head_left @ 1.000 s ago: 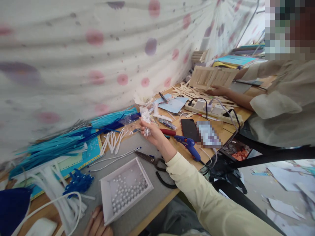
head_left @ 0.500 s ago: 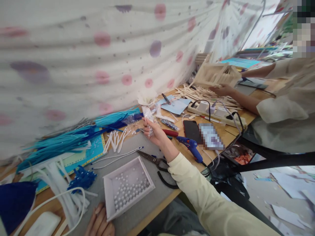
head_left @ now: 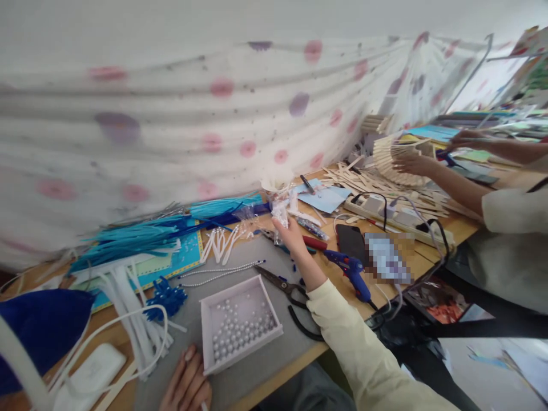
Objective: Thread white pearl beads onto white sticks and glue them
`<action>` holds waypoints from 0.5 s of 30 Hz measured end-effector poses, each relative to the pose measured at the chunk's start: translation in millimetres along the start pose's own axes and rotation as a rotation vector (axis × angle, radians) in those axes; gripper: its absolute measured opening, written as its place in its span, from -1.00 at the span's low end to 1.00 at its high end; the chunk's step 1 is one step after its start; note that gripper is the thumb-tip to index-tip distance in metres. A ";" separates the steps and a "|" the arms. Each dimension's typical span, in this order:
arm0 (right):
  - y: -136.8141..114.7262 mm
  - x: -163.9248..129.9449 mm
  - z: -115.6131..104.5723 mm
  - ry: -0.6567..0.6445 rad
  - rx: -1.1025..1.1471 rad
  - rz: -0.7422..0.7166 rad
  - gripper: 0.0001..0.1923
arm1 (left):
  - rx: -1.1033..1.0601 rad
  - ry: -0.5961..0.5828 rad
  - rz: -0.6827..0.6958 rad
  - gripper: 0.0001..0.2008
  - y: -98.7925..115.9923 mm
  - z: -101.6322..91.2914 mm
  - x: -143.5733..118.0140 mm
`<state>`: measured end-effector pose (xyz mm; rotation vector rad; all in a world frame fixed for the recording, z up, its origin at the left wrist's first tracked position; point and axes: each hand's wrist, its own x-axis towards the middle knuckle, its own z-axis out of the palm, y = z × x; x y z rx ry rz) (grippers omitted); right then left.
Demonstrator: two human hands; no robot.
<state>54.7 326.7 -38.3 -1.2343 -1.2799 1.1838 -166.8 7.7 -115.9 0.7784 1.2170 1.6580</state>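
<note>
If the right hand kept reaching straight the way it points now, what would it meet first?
The right hand, already holding a small clear packet, points toward the white cup by the spotted cloth; probably the cup first, though depth is unclear.

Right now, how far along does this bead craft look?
Early, I would guess. Already set out: loose pearls fill the white tray, and two bead strings lie on the grey mat. In hand: the right hand holds a small clear packet above the mat, while the left hand rests beside the tray. Left: the scissors and blue glue gun lie untouched.
</note>
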 end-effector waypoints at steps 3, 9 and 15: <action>2.7 2.9 -2.5 0.032 -0.202 -0.043 -0.67 | -0.112 0.134 0.042 -0.75 -5.3 14.8 -7.1; -5.8 -7.6 -9.4 0.074 -0.507 -0.162 -0.71 | -0.265 0.110 -0.037 -0.85 -16.7 23.7 -11.8; -50.7 -24.8 -55.6 0.219 -0.536 -0.469 -0.72 | -0.803 0.104 -0.371 -0.84 -12.3 37.4 -6.2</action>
